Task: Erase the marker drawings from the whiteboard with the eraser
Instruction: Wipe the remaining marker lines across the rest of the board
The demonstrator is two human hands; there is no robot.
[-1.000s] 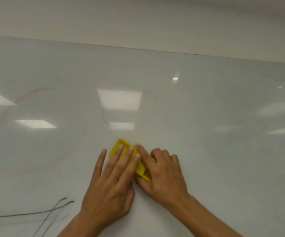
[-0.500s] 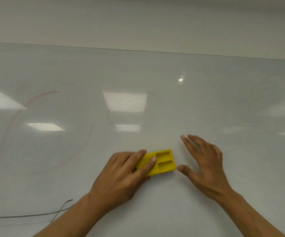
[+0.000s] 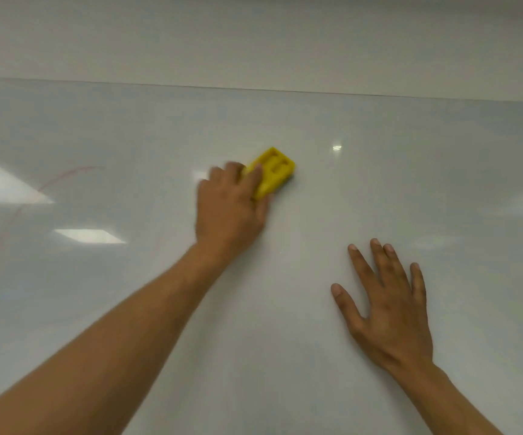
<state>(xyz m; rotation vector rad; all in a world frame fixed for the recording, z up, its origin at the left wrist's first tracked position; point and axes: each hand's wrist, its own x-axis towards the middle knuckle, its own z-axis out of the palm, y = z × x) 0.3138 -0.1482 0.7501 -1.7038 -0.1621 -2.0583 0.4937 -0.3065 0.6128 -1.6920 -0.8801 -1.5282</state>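
Note:
The yellow eraser (image 3: pixel 275 173) lies flat on the glossy whiteboard (image 3: pixel 379 189), above the middle of the view. My left hand (image 3: pixel 230 208) reaches far forward and holds the eraser's near end, fingers over its top and thumb at its side; the hand is motion-blurred. My right hand (image 3: pixel 386 304) rests flat on the board at the lower right, fingers spread, holding nothing. A faint red curved marker line (image 3: pixel 65 176) remains at the left of the board.
The board's far edge (image 3: pixel 254 88) meets a pale wall. Bright ceiling-light reflections (image 3: pixel 5 186) sit on the left part of the board.
My left hand has pushed the eraser forward and up the board, over the thin dark curve near the middle reflection. My right hand left the eraser and now lies flat to the right.

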